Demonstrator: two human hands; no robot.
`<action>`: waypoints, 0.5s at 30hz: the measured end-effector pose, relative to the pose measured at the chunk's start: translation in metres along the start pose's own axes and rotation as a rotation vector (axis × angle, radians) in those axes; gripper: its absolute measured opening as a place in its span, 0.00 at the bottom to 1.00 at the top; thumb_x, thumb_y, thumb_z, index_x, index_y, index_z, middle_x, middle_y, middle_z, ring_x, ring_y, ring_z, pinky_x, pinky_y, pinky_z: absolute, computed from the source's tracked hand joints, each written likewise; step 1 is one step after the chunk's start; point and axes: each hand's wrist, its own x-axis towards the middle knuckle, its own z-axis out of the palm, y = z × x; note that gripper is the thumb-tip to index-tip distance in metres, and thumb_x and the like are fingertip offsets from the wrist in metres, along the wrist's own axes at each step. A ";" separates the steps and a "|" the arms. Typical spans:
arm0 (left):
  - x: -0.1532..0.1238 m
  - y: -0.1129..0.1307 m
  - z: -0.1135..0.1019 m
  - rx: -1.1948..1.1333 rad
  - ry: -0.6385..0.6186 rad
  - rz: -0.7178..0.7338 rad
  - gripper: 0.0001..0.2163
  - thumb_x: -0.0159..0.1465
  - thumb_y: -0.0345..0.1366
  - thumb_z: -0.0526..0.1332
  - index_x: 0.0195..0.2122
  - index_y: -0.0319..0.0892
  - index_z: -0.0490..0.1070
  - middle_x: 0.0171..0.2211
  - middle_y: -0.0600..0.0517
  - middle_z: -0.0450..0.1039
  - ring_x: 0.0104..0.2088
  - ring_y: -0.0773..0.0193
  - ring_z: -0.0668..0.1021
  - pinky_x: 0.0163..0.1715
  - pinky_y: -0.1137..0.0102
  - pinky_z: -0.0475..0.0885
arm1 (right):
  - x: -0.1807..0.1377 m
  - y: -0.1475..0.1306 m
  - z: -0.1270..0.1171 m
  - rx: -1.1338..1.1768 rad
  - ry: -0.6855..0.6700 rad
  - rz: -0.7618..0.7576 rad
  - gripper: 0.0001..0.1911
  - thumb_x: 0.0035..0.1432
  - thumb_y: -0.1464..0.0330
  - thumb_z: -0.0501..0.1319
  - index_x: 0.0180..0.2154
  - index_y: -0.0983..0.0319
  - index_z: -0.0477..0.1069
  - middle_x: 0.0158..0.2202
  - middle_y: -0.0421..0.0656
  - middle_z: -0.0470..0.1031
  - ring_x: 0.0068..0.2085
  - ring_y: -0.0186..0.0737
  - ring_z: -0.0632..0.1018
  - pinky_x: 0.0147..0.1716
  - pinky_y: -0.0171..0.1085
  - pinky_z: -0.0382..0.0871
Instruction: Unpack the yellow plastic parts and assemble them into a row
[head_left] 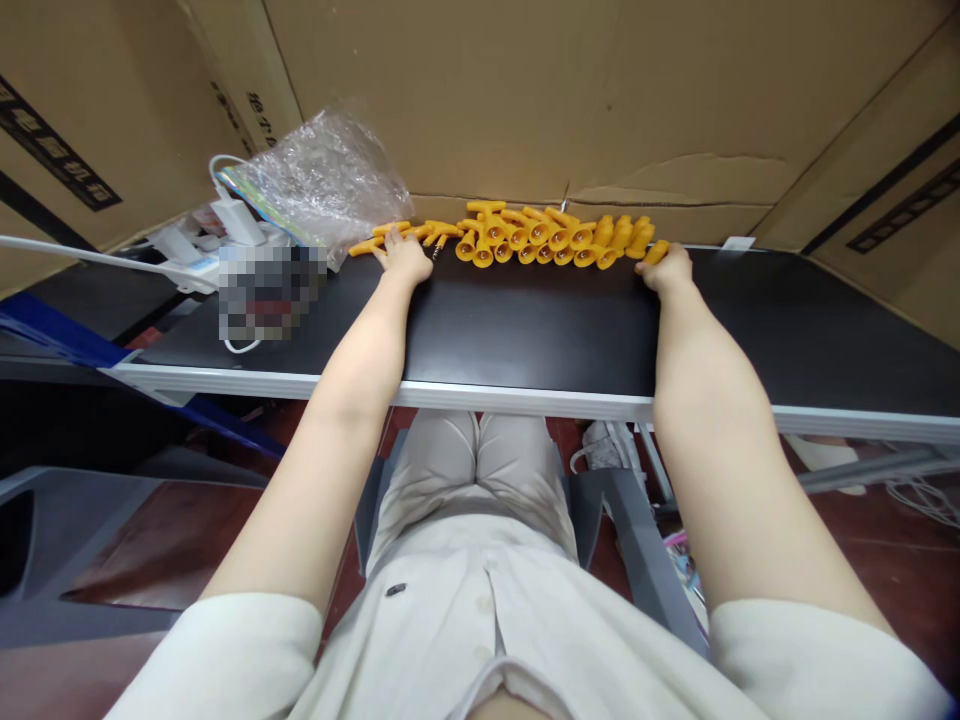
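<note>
A row of several orange plastic T-shaped parts [540,238] lies along the far edge of a black table [525,330], against a cardboard wall. My left hand [406,257] rests at the left end of the row, fingers spread flat and touching the loose orange pieces [390,235] there. At the right end, my right hand [667,268] is curled with its fingers against the last orange part [654,252]. Both arms stretch straight out across the table.
A crumpled clear plastic bag [322,180] lies at the far left of the table, with white chargers and cables [225,225] beside it. Cardboard boxes [600,90] wall in the back and sides. The table's white front edge [525,398] runs above my lap.
</note>
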 end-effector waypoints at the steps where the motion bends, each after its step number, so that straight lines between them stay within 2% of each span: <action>1: 0.000 -0.001 0.001 0.008 -0.018 -0.011 0.33 0.65 0.32 0.58 0.73 0.38 0.58 0.78 0.37 0.48 0.78 0.45 0.52 0.75 0.45 0.47 | -0.005 -0.004 -0.001 -0.015 0.010 0.047 0.27 0.57 0.82 0.69 0.29 0.54 0.51 0.57 0.63 0.76 0.59 0.46 0.78 0.59 0.43 0.65; 3: -0.001 0.000 0.001 0.035 -0.018 -0.010 0.33 0.64 0.30 0.58 0.72 0.36 0.60 0.76 0.34 0.53 0.77 0.44 0.55 0.74 0.44 0.50 | -0.013 -0.011 -0.003 -0.054 0.004 0.084 0.16 0.60 0.80 0.68 0.36 0.59 0.63 0.61 0.61 0.75 0.62 0.47 0.77 0.60 0.40 0.65; 4: -0.001 0.001 0.000 0.051 -0.003 -0.002 0.32 0.64 0.29 0.57 0.71 0.34 0.61 0.75 0.34 0.56 0.76 0.44 0.57 0.74 0.45 0.51 | -0.016 -0.014 -0.004 -0.090 -0.007 0.066 0.13 0.61 0.80 0.68 0.43 0.63 0.69 0.62 0.62 0.74 0.64 0.49 0.76 0.60 0.40 0.65; 6: -0.003 0.004 -0.002 0.077 0.055 0.002 0.30 0.64 0.26 0.56 0.69 0.33 0.64 0.73 0.34 0.61 0.75 0.45 0.60 0.74 0.48 0.54 | -0.021 -0.019 -0.008 -0.200 -0.056 0.027 0.23 0.63 0.78 0.68 0.59 0.70 0.71 0.63 0.62 0.73 0.66 0.53 0.74 0.62 0.40 0.65; 7: -0.004 0.005 -0.003 0.079 0.081 -0.009 0.29 0.65 0.24 0.55 0.68 0.33 0.65 0.71 0.34 0.64 0.73 0.46 0.63 0.73 0.50 0.56 | -0.022 -0.023 -0.010 -0.263 -0.088 0.011 0.27 0.64 0.77 0.67 0.63 0.71 0.69 0.64 0.63 0.72 0.67 0.55 0.73 0.62 0.41 0.66; 11: -0.006 0.009 -0.007 -0.021 0.101 -0.060 0.21 0.68 0.27 0.60 0.63 0.34 0.71 0.64 0.34 0.73 0.68 0.45 0.72 0.69 0.55 0.65 | -0.033 -0.040 -0.019 -0.473 -0.191 -0.053 0.30 0.63 0.76 0.68 0.65 0.71 0.71 0.65 0.63 0.71 0.67 0.60 0.73 0.64 0.46 0.67; 15: -0.004 0.005 -0.005 -0.221 0.115 -0.091 0.25 0.67 0.31 0.66 0.64 0.33 0.68 0.64 0.33 0.73 0.67 0.44 0.74 0.66 0.58 0.70 | -0.044 -0.059 -0.026 -0.531 -0.157 -0.067 0.27 0.65 0.78 0.64 0.65 0.73 0.70 0.64 0.66 0.71 0.67 0.59 0.73 0.66 0.50 0.65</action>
